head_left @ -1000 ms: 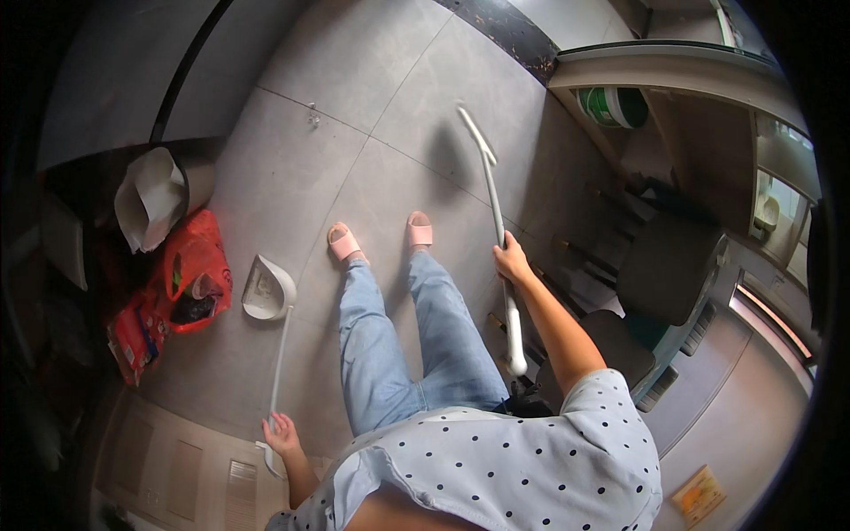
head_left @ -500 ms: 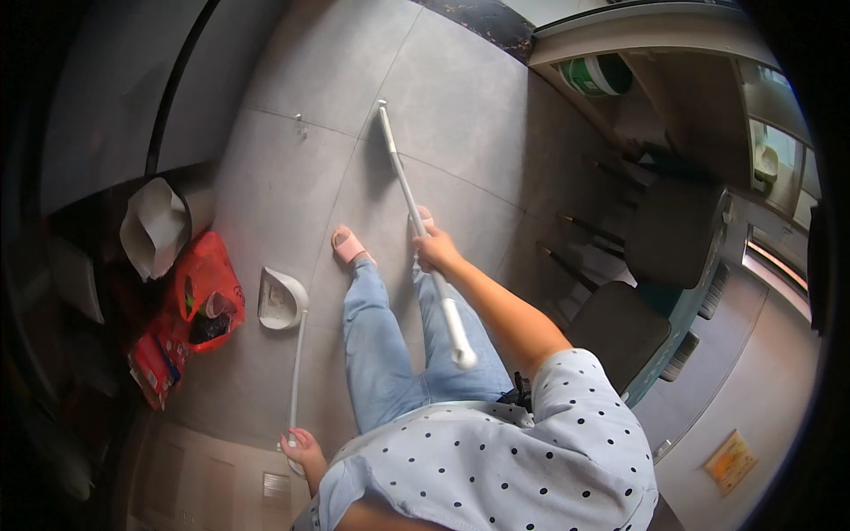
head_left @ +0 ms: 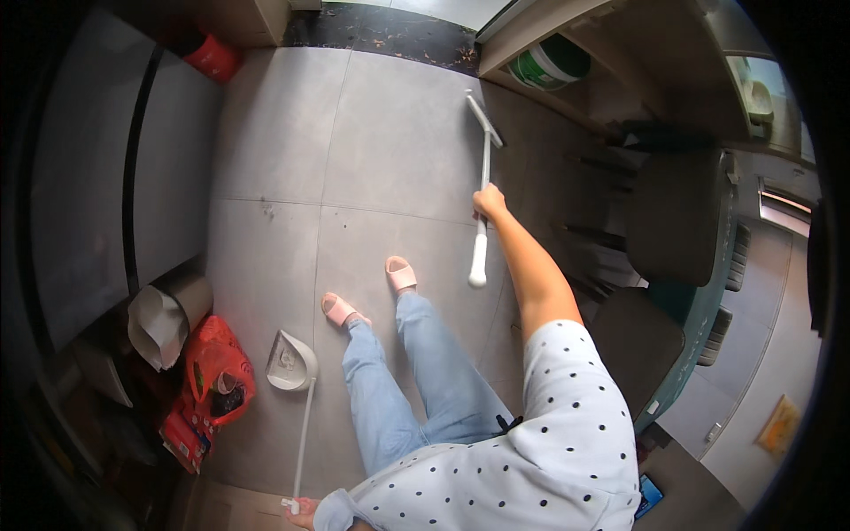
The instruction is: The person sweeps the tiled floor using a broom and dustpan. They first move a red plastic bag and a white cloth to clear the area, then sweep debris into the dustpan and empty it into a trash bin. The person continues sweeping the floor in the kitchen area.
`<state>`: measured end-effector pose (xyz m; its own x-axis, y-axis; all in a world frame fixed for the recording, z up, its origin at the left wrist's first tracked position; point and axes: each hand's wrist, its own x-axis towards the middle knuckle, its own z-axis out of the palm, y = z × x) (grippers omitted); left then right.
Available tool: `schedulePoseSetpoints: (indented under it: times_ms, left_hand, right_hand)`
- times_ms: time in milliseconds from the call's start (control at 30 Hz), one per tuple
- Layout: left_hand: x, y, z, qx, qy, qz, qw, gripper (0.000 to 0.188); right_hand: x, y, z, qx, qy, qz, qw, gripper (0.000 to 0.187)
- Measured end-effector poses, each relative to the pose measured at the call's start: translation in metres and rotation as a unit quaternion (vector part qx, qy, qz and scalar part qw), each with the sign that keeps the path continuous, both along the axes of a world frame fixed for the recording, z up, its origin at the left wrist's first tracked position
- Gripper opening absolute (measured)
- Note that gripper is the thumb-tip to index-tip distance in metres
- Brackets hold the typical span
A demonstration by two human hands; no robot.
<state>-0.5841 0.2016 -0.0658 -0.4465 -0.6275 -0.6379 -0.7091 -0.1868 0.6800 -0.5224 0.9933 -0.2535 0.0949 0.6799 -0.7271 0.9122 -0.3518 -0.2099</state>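
Observation:
In my right hand (head_left: 490,203), closed around the white pole, is a floor squeegee (head_left: 486,164). Its narrow crosswise head rests on the grey tiles at the far right, near the shelving; the rounded handle end points back toward me. My left hand (head_left: 304,513), at the lower edge and partly cut off, grips the top of a long thin handle. That handle leads to a white dustpan (head_left: 291,362), which lies on the floor left of my feet with some greyish debris inside. A small patch of dirt (head_left: 268,211) shows on the tiles ahead.
At left are a lined bin (head_left: 159,326), a red plastic bag (head_left: 220,372) with rubbish and grey cabinets (head_left: 84,186). Dark chairs (head_left: 675,217) stand at right by a green-edged table (head_left: 708,327). A green-and-white bucket (head_left: 549,64) sits in the shelving; a dark threshold (head_left: 381,34) lies beyond.
My right hand has carried the squeegee forward and to the right, turning its head crosswise. My view has shifted forward; the dustpan stays beside me with my left hand on its handle.

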Motion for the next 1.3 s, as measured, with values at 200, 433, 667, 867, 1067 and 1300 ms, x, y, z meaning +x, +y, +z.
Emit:
schedulePoseSetpoints:
  times_ms: [200, 433, 667, 867, 1067, 1300]
  left_hand:
    - [-0.025, 0.033, 0.015, -0.065, 0.013, -0.098, 0.993, 0.023]
    - [-0.040, 0.060, 0.009, -0.048, 0.036, -0.074, 0.995, 0.025]
    - [-0.040, 0.070, 0.018, -0.053, 0.012, -0.112, 0.992, 0.030]
    - [-0.054, 0.127, 0.024, -0.038, 0.000, -0.132, 0.990, 0.031]
    - [-0.057, 0.103, 0.024, -0.002, 0.029, -0.114, 0.993, 0.028]
    - [-0.037, 0.098, 0.035, 0.177, 0.063, 0.066, 0.980, 0.028]
  right_hand:
    - [0.004, -0.051, -0.040, -0.040, -0.005, 0.113, 0.993, 0.051]
    - [-0.012, -0.095, 0.100, -0.188, 0.189, 0.046, 0.963, 0.053]
    - [0.072, -0.110, 0.143, -0.138, 0.148, -0.144, 0.969, 0.054]
    - [0.152, -0.101, -0.018, -0.113, 0.079, -0.024, 0.990, 0.013]
    - [-0.014, -0.209, 0.027, -0.185, 0.098, -0.022, 0.978, 0.032]
    - [-0.020, -0.195, 0.067, -0.208, 0.277, -0.041, 0.937, 0.032]
